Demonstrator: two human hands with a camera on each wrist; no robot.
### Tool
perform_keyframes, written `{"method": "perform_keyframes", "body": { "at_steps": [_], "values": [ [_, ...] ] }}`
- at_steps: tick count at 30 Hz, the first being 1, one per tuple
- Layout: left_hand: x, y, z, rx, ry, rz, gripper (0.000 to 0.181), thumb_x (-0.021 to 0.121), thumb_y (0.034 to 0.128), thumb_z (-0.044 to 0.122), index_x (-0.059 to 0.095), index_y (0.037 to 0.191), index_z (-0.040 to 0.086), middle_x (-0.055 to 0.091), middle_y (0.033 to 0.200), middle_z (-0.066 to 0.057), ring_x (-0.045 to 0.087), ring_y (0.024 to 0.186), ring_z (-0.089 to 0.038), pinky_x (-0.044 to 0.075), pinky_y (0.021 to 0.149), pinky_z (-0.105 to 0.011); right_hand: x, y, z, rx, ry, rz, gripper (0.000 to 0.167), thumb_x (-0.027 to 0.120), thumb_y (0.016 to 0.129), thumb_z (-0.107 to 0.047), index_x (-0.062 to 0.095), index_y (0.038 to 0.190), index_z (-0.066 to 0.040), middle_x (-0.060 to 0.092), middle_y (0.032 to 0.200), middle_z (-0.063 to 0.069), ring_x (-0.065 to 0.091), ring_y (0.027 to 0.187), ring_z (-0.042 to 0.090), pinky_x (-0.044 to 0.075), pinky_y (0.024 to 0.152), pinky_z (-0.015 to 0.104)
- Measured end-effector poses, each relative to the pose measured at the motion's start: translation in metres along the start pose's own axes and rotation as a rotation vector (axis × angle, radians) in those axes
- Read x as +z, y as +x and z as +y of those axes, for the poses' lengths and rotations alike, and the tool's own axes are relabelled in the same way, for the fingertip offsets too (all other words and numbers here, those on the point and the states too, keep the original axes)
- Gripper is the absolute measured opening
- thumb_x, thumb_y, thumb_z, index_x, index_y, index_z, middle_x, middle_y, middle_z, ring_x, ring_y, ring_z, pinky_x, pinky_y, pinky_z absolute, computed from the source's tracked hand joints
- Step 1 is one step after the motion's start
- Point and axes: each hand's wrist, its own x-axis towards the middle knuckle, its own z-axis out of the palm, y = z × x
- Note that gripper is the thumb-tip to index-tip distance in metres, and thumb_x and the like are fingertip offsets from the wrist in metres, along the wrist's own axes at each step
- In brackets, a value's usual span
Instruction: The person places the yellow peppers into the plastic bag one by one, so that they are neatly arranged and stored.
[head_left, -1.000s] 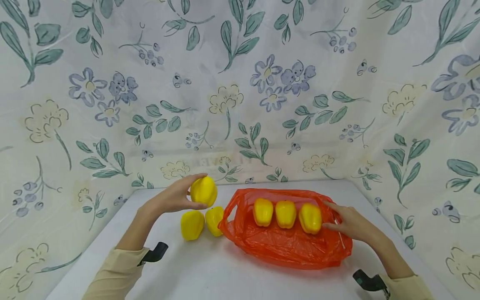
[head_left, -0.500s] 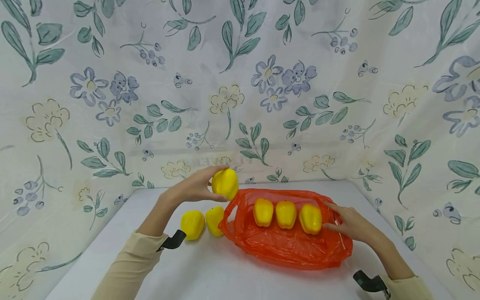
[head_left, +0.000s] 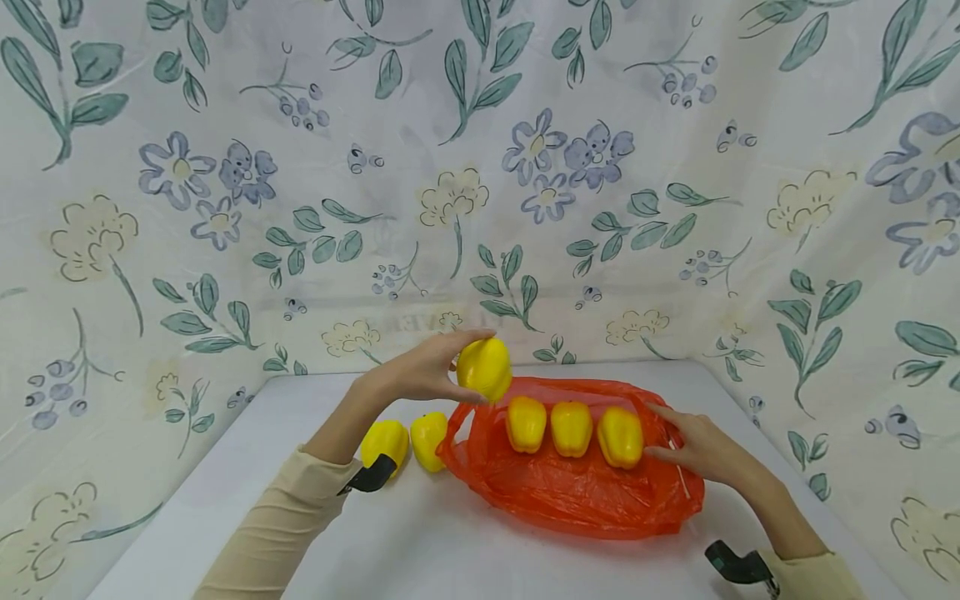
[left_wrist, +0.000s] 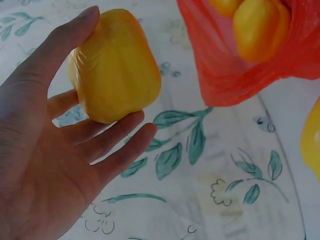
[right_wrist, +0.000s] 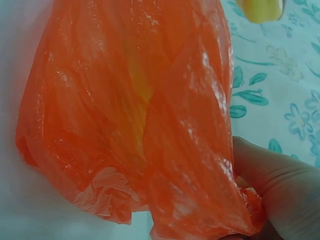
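A yellow bell pepper is in my left hand, raised above the left rim of a red plastic bag. In the left wrist view, thumb and fingers hold that pepper from its sides. Three more yellow peppers sit in a row inside the spread bag: a left one, a middle one and a right one. My right hand grips the bag's right edge; in the right wrist view the thumb pinches crumpled plastic.
Two yellow peppers stand on the white table left of the bag: one near its handle, another partly behind the left wrist camera. A floral cloth hangs behind and at both sides.
My left hand has carried its pepper rightwards, from above the two table peppers to above the bag's left rim. The right hand and the bag have stayed in place.
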Motion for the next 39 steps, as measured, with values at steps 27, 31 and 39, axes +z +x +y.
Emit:
{"method": "perform_keyframes", "body": {
  "at_steps": [27,31,39],
  "values": [
    [0.062,0.045,0.056,0.126,0.013,-0.201,0.088,0.079,0.0776,0.048,0.034,0.151,0.029,0.041,0.152,0.003,0.041,0.137,-0.018,0.046,0.108,-0.039,0.000,0.000,-0.001,0.006,0.002,-0.003,0.077,0.074,0.087,-0.030,0.037,0.147,0.002,0.065,0.119,0.023,0.066,0.078,0.010,0.060,0.066,0.026],
    [0.075,0.050,0.059,0.109,0.016,-0.244,0.089,0.078,0.0777,0.051,0.032,0.151,0.032,0.041,0.153,0.005,0.042,0.137,-0.017,0.046,0.108,-0.038,0.000,0.000,-0.001,0.019,-0.008,-0.005,0.078,0.074,0.086,-0.031,0.037,0.147,0.001,0.065,0.119,0.022,0.066,0.078,0.010,0.060,0.067,0.026],
    [0.105,0.061,0.067,0.121,0.019,-0.336,0.089,0.076,0.0779,0.055,0.029,0.152,0.039,0.035,0.156,0.011,0.037,0.141,-0.015,0.041,0.112,-0.042,0.001,-0.001,0.000,0.009,-0.010,-0.005,0.077,0.074,0.087,-0.031,0.037,0.147,0.001,0.066,0.117,0.021,0.067,0.077,0.009,0.060,0.067,0.026]
  ]
}}
